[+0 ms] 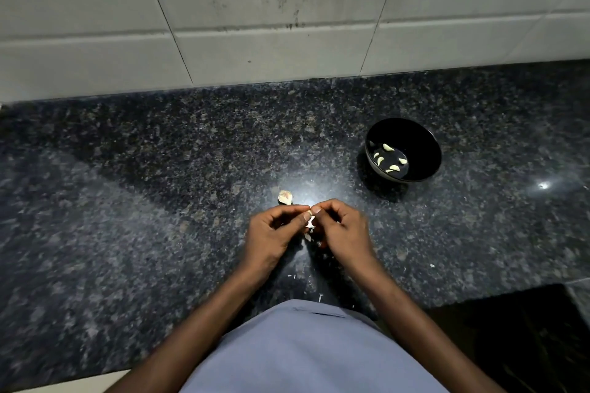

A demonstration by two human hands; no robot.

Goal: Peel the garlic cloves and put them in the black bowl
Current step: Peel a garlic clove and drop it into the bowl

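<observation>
A small pale garlic clove (309,213) with white papery skin hanging from it sits between the fingertips of both hands, held just above the dark speckled granite desk (159,188). The left hand (274,234) pinches it with curled thumb and fingers from one side; the right hand (340,231) pinches it from the other, so the two hands meet at the clove with their fingertips touching. Loose flakes of white skin (308,237) lie on the desk directly beneath the hands, with a few more scraps (320,297) nearer the person's body.

Just beyond the left hand, a remaining chunk of unpeeled garlic with pinkish-brown skin (285,197) rests on the desk. Farther off to the right stands the round black bowl (415,137), well apart from the hands, holding several peeled, cream-coloured cloves (390,158) at its bottom.

Behind the desk rises a wall of pale grey tiles (255,9), stained with dark streaks. The person's grey-blue shirt (313,351) fills the lower middle.
</observation>
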